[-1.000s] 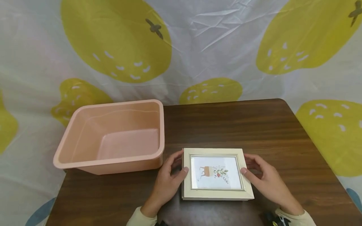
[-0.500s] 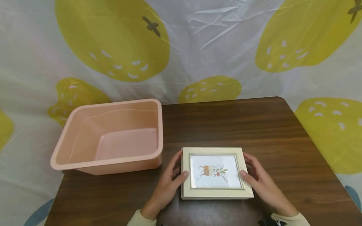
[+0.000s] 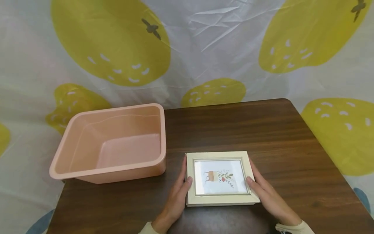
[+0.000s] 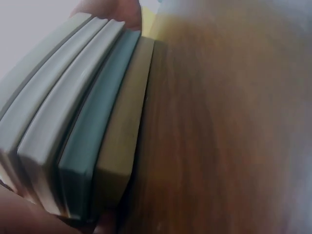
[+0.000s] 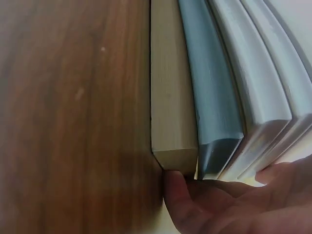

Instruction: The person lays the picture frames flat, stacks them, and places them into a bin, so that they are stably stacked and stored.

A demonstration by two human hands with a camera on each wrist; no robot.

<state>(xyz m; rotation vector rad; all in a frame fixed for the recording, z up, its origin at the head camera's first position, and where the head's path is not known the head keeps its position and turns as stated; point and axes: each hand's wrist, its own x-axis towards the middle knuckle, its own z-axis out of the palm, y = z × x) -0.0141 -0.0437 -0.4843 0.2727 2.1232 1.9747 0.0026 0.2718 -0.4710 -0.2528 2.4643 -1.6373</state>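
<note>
A stack of picture frames stands flat on the table. On top is a cream picture frame [image 3: 216, 200] with a drawing of a plant in a legged pot behind its glass. Both wrist views show the stack's edges: pale frames above, then a blue-grey frame [image 5: 209, 83], and a tan frame [image 5: 173, 87] at the bottom. My left hand [image 3: 174, 200] grips the left side, thumb over the top frame's border. From the right side my right hand [image 3: 270, 198] holds the stack the same way. In the right wrist view a fingertip [image 5: 175, 187] touches the tan frame's end, low by the table.
A pink plastic basin [image 3: 159, 162] stands at the left of the table, with nothing inside it. The brown wood-grain table [image 3: 292, 146] ends at a curtain [image 3: 181, 39] with yellow fruit prints behind it.
Both hands have closed in on the sides of the stack, their fingers now lying flatter along it. The whole head view has shifted slightly; basin and stack keep their places.
</note>
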